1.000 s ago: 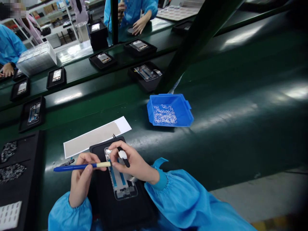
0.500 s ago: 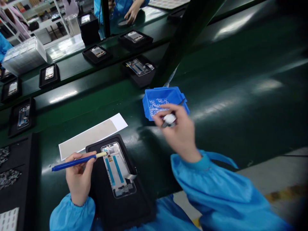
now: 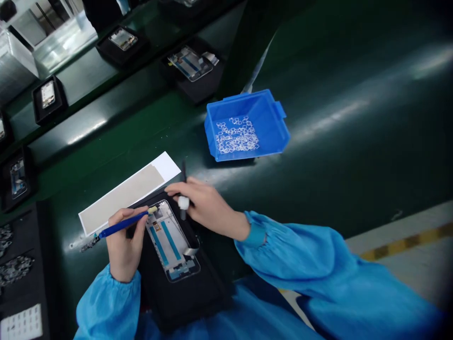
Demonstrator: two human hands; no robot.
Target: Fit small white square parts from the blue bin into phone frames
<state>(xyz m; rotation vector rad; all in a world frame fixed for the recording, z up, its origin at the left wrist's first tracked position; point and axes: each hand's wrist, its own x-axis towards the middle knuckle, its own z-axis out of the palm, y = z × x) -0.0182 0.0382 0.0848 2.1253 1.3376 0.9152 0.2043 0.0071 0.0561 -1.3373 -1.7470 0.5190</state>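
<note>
phone frame [image 3: 170, 241]: face-up, black tray [image 3: 180, 307] | blue applicator [image 3: 122, 225]: tip over frame | tweezers [image 3: 183, 215]: white grip [image 3: 183, 203], upright

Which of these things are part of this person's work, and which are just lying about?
In use:
- left hand with a blue-handled pen-like tool
- right hand with black tweezers
- phone screen frame in its black tray
- probably the blue bin of small white pieces

Just nearby:
- beige-coated sheet
- other framed trays
- dark loose parts

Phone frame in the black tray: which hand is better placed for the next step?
Probably the left hand: its blue-handled tool has its tip at the phone frame. The right hand holds a dark tool beyond the frame's edge.
</note>
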